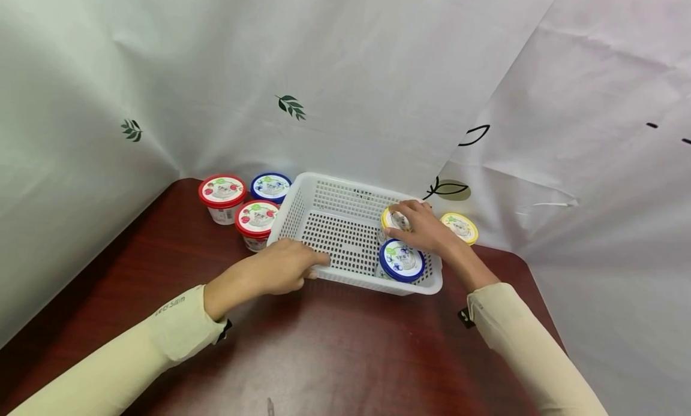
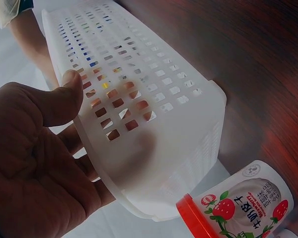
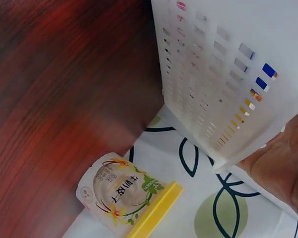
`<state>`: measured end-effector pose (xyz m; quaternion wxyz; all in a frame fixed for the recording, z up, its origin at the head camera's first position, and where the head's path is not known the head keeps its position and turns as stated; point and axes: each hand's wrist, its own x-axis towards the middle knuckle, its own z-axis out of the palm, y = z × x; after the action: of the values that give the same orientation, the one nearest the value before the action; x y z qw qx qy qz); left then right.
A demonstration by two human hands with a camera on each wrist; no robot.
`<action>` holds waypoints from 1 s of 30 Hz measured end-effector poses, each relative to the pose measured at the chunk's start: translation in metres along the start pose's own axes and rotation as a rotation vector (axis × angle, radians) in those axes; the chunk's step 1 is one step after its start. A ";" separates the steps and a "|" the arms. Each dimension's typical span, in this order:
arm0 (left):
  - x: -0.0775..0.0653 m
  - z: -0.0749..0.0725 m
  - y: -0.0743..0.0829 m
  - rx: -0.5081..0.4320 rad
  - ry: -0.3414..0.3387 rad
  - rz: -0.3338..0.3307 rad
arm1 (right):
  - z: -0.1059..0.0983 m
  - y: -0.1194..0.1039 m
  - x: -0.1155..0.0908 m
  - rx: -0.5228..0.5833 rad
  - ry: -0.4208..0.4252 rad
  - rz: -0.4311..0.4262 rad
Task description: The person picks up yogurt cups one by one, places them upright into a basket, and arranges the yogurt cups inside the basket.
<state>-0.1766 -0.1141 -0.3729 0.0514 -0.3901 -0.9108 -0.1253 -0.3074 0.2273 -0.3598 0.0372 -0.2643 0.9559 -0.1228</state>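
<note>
My left hand [image 1: 283,266] grips the near rim of a white perforated plastic basket [image 1: 351,277] toward its left end. In the left wrist view the thumb [image 2: 64,101] lies on the outside wall, with the fingers over the rim inside. At the basket's right end, my right hand [image 1: 422,227] holds a yellow-lidded cup [image 1: 396,218] from above, fingers spread round its lid. Just in front of that cup, inside the basket, sits a blue-lidded cup [image 1: 402,261]. The right wrist view has the basket wall hiding most of the right hand.
Left of the basket stand two red-lidded strawberry cups [image 1: 222,191] and another blue-lidded cup [image 1: 271,186]. A second yellow-lidded cup [image 1: 460,227] stands just outside the basket's right end. All are on a dark red wooden table [image 1: 345,350], with a pale leaf-patterned curtain [image 1: 351,86] behind.
</note>
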 end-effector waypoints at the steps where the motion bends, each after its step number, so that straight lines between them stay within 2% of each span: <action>1: 0.000 0.000 0.000 0.000 0.002 0.001 | 0.000 0.000 0.000 0.000 -0.008 0.006; 9: 0.001 -0.001 0.000 -0.002 0.002 0.003 | -0.001 -0.002 0.002 -0.026 -0.044 0.044; 15: 0.001 -0.001 0.000 -0.004 -0.022 -0.011 | -0.001 -0.005 0.002 -0.020 -0.055 0.067; 30: 0.002 -0.004 0.002 -0.026 -0.058 -0.033 | 0.001 -0.001 -0.005 0.011 -0.035 0.052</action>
<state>-0.1765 -0.1125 -0.3680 0.0177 -0.3793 -0.9164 -0.1267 -0.3027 0.2287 -0.3607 0.0588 -0.2411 0.9610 -0.1223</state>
